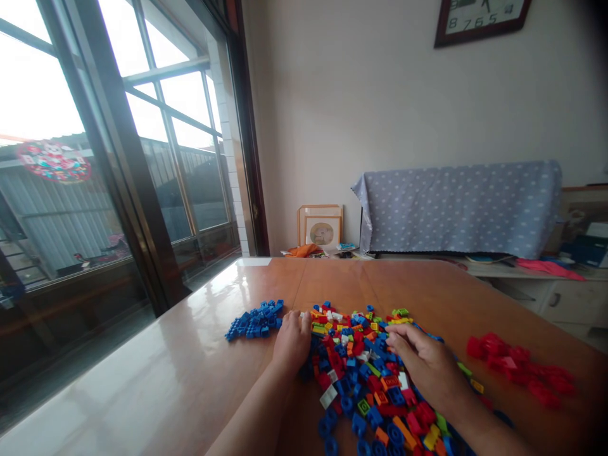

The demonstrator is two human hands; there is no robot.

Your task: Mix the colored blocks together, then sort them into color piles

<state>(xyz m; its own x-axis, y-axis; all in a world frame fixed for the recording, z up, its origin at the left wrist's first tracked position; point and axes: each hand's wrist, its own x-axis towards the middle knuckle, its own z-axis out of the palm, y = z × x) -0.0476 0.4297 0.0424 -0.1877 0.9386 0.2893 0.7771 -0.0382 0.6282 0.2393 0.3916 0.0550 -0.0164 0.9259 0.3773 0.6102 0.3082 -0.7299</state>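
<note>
A mixed pile of toy building bricks (349,364) in blue, red, orange, yellow, green and white spreads over the table in front of me. My left hand (293,339) rests at the pile's left edge, fingers curled downward; whatever they hold is hidden. To its left lies a separate heap of blue bricks (256,320). My right hand (425,358) reaches over the right side of the pile, thumb and forefinger drawn together near some blue bricks. Anything pinched there is too small to make out. Farther right is a group of red bricks (520,367).
The brown wooden table (389,278) has a glossy surface. A cabinet (565,297) stands behind it, with a grey-blue dotted cloth (458,209) over a wide object. Picture frames (322,228) lean on the wall. Large glass windows (175,145) are on the left.
</note>
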